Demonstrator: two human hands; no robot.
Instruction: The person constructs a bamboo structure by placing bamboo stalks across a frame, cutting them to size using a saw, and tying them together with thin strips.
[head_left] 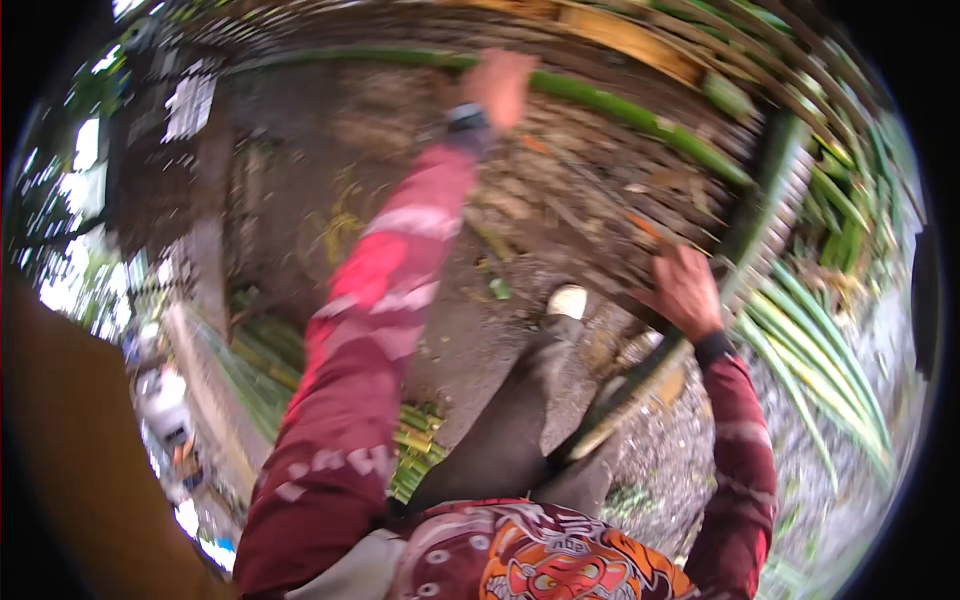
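Note:
At the top, my left hand (pixel 500 88), smeared by motion, is closed over a long, slender green bamboo pole (pixel 635 117). The pole runs from the upper left to a thicker, darker pole (pixel 765 195) on the right. My right hand (pixel 686 292) is beside that thicker pole, its fingers curled down. A thin dark shape (pixel 635 308) shows by its fingertips; I cannot make out what it is. Long thin strips with orange spots (pixel 643 226) lie just beyond the right hand, too blurred to name.
Green split strips (pixel 820 350) lie on the right, with more cut stalks (pixel 845 200) behind. Short bamboo pieces (pixel 415 450) are piled beside my leg. A pale shoe (pixel 567 301) stands on the dirt ground. A wooden post (pixel 207 230) rises at left.

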